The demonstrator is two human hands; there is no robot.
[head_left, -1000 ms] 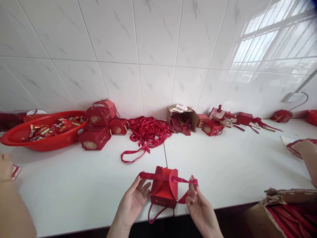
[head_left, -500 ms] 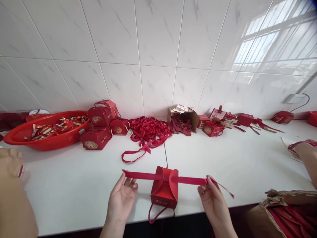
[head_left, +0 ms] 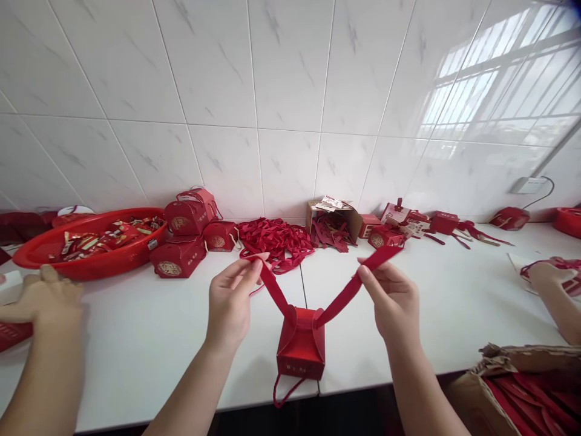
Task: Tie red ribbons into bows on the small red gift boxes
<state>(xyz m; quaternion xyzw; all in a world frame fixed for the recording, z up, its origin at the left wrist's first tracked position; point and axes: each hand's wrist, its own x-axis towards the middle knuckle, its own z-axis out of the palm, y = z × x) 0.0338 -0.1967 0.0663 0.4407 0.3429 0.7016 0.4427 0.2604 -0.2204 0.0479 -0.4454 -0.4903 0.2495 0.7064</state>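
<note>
Two strands of red ribbon [head_left: 347,292] to report, rising in a V from the red box [head_left: 300,350], itself upright on the white table [head_left: 149,339]. Found left hand [head_left: 233,297] raised above and left of the box, with thumb and fingers pinched on one strand; found right hand [head_left: 394,297] above and right of the box, pinched on the other, with a short tail beyond the grip. Noted change against the previous view: from strands stretched nearly level on either side of the box to strands lifted and drawn inward. Judged meaning for the work: both strands under control at once, no knot visible at the box. Unable to tell whether threaded through or tucked under the curved flaps [head_left: 287,332]. Also recorded: cord handle [head_left: 290,395] at the box's near side, ribbon heap [head_left: 278,238] behind it, red basin [head_left: 109,265] behind and well left, another person's hand [head_left: 39,297] far left of the box
</note>
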